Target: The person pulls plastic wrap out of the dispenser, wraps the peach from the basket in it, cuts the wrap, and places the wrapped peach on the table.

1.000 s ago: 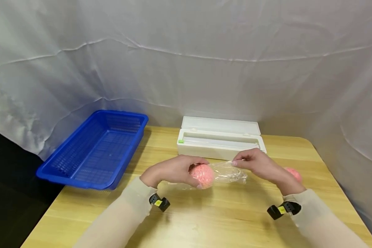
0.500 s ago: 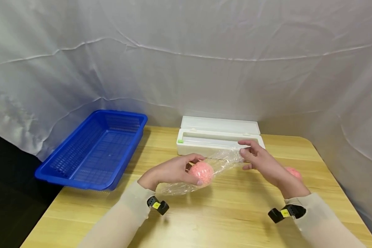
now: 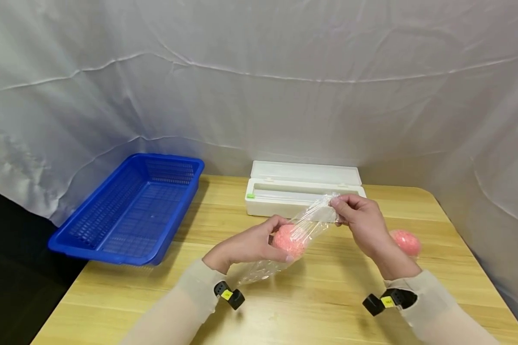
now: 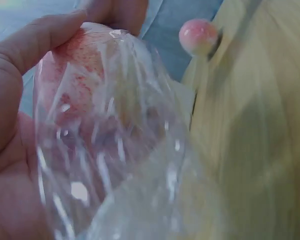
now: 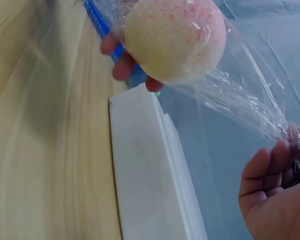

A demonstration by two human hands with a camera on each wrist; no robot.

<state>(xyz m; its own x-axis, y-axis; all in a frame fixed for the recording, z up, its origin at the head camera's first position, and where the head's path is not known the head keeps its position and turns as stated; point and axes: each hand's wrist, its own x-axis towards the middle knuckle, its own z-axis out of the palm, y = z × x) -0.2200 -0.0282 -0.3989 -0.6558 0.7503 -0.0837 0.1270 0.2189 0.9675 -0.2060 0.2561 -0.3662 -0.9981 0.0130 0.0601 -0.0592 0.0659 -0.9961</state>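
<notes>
My left hand point(image 3: 248, 242) grips a round, peach-like pink-and-cream ball point(image 3: 289, 241) above the table, thumb on the near side. Clear plastic wrap point(image 3: 312, 218) surrounds the ball, and a loose end point(image 3: 261, 271) trails below my left palm. My right hand point(image 3: 360, 218) pinches the other end of the wrap, which stretches up to the right from the ball. The right wrist view shows that film point(image 5: 255, 110) gathered into a twist between thumb and fingers. A second peach-like ball point(image 3: 406, 243) sits on the table beside my right wrist, its surface glossy.
A white cling-film box point(image 3: 263, 207) with its lid point(image 3: 304, 172) raised and a green slider point(image 3: 250, 196) stands at the table's back. The blue mesh basket point(image 3: 168, 239) is at the left. Grey fabric point(image 3: 259, 86) hangs behind the wooden table point(image 3: 319, 306).
My right hand let go of the wrap's end, its fingers spread, and now pinches it again, higher up. The wrapped ball has tilted and shifted slightly right in my left hand.
</notes>
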